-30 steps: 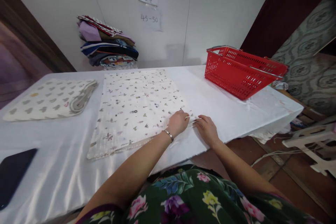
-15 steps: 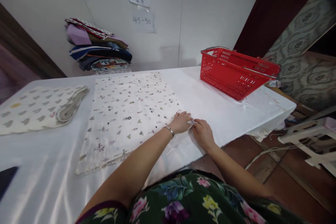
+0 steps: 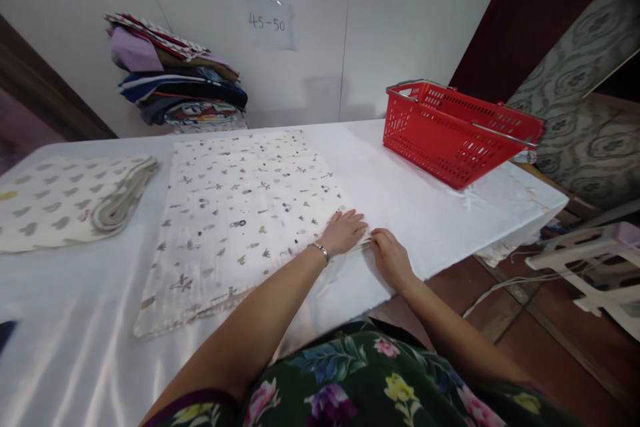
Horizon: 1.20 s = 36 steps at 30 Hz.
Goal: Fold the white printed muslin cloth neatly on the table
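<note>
A white cloth with small plant and animal prints lies spread in a folded rectangle on the table. My left hand, a bracelet at its wrist, rests on the cloth's near right corner with fingers stretched out flat. Close beside it, my right hand pinches the tip of that same corner between thumb and fingers. Several layered edges show between the two hands. Part of the cloth's near edge is hidden behind my left forearm.
A folded cloth with grey prints lies at the left. Folded fabrics are stacked by the wall. A red basket stands at the right of the white-covered table. A white plastic stool is on the floor.
My right hand has pulled the corner slightly outward, and more of the layered edge shows between my hands. The left hand stays flat on the cloth. The view has shifted a little.
</note>
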{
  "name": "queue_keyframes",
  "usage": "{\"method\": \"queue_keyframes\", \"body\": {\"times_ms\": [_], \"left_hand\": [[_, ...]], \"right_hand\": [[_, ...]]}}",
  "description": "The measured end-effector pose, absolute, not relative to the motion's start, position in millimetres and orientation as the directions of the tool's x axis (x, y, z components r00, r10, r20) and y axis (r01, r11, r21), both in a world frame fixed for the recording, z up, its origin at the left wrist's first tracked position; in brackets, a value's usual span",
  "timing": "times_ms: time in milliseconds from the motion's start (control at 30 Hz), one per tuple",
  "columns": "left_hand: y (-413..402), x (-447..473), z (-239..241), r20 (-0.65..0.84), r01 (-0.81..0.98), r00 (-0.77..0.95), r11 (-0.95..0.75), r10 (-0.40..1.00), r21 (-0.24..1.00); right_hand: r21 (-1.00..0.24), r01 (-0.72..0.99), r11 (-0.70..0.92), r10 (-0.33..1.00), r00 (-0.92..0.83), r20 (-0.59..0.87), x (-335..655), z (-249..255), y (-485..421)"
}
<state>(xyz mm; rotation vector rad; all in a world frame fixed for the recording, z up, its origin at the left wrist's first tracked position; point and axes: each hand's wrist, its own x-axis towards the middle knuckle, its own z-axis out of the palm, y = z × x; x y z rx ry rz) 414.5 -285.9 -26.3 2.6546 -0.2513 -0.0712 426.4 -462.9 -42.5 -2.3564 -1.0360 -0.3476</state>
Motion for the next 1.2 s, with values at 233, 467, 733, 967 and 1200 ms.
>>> {"method": "queue_keyframes", "body": {"times_ms": [233,467,733,967,1200], "left_hand": [[-287,412,-35,0.07,-0.197,0.98,-0.881,-0.185,0.431],[-286,410,-30,0.051,-0.18,0.983,-0.866,-0.176,0.467],[-284,413,-16,0.017,-0.107,0.993,-0.79,-0.121,0.604],[-242,359,13,0.246,-0.153,0.969,-0.79,-0.003,0.594],[-240,299,-9,0.218,-0.111,0.976,-0.921,-0.029,0.374]], "right_hand": [[-0.324,0.611,-0.722,0.546,0.791,0.277,425,-39,-459],[-0.249,0.606,-0.755,0.561,0.794,0.232,424,-36,-457],[-0.215,0.612,-0.761,0.567,0.788,0.238,427,-36,-461],[-0.216,0.674,-0.706,0.594,0.731,0.336,430,-39,-464],[-0.189,0.857,-0.479,0.74,0.511,0.438,433,-37,-461]]}}
